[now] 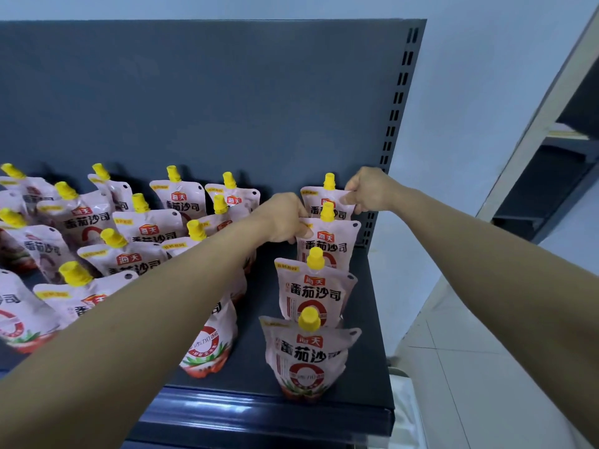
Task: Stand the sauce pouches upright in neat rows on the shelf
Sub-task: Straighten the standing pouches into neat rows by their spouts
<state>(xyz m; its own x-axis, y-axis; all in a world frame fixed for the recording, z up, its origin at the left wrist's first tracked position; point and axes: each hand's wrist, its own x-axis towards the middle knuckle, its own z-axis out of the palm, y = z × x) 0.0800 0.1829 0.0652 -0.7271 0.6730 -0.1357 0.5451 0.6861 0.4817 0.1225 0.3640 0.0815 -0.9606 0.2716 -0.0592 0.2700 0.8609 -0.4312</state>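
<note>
The sauce pouches [149, 228] are pale pink stand-up packs, each topped with a yellow screw cap and printed with a small red logo, bold dark characters, a red ring and tomatoes along the base. They stand on a dark shelf [366, 367] in front of a dark back panel [227, 92].

Across the left and centre of the frame they sit in loose rows, several leaning (the ones at the far left edge tilt the most). Right of centre, four stand upright in a single file running from the shelf's front lip up toward the panel, each partly covering the one behind.

Both hands are at the upper end of this file. The left hand [285, 218] reaches in from the lower left. Its fingers are curled round the upper left corner of the second pouch [327, 244] from the back, with the thumb lying on the pouch's front. The right hand [368, 189] comes in from the right edge and pinches the upper right corner of the rear pouch [325, 202] between thumb and curled fingers, just beside its cap. The two held pouches stand upright, one directly in front of the other. The rear one is close to the back panel.
</note>
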